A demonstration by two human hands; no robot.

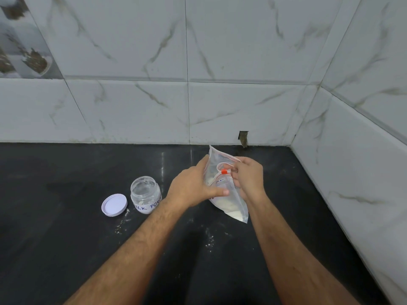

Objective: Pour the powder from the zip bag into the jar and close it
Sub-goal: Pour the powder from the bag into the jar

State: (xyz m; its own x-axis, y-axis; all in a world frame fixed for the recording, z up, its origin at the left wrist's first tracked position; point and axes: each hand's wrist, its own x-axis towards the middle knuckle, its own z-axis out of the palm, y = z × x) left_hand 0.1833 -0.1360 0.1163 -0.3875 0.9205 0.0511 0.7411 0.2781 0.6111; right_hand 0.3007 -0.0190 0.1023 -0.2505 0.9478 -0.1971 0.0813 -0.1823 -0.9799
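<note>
The clear, floppy plastic zip bag [228, 190] with its white powder sagging at the bottom is held above the black counter [66, 249], left hand [193, 190] clenched on its side, right hand [248, 179] pinching the top by the orange slider [224, 171]. It looks light, limp and slippery, so holding near the stiffer zip strip seems best; the open clear plastic jar [145, 194] stands left of the left fingers, beside its white round lid [114, 204].
</note>
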